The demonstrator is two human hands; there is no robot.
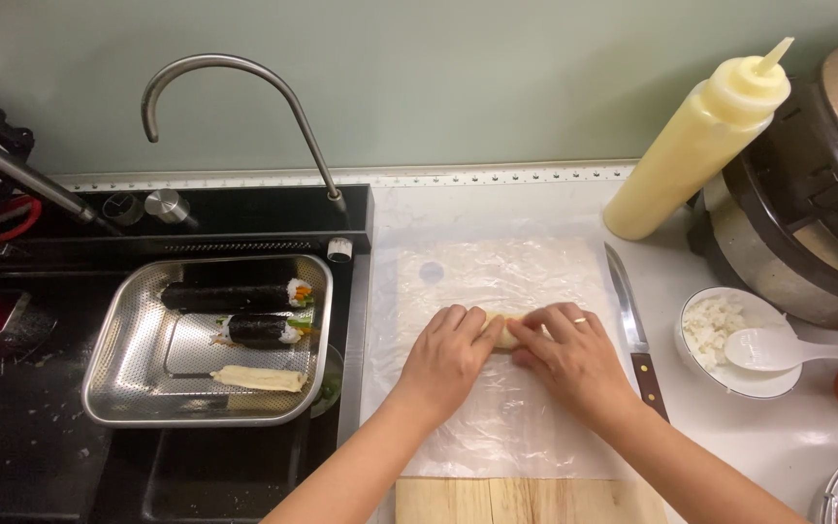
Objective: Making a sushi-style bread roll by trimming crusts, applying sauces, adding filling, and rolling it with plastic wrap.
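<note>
Wooden board (526, 500) sat closest, at the counter's near edge, with a clear plastic sheet (497, 281) spread over the counter beyond it. Left hand (446, 354) and right hand (566, 351) were both curled palm-down around a pale roll (504, 333) mid-sheet, gripping it from either end; only a short stretch of it showed between the thumbs.

Risks, my read:
- Uneven squeeze could split the roll or push filling out the ends.
- Thin film could bunch up and get wrapped inside.
- Knife (630, 325) lay just beside the right hand, blade along the sheet edge; a sideways slip would meet it.

Packaging: pale yellow squeeze bottle (695, 146) with a cone tip stood back right, no label visible. White bowl (729, 340) of crumbled white stuff with a white spoon (778, 347) was unmarked. Steel tray (113, 364) at left held two dark seaweed rolls (235, 296) and a pale strip.
</note>
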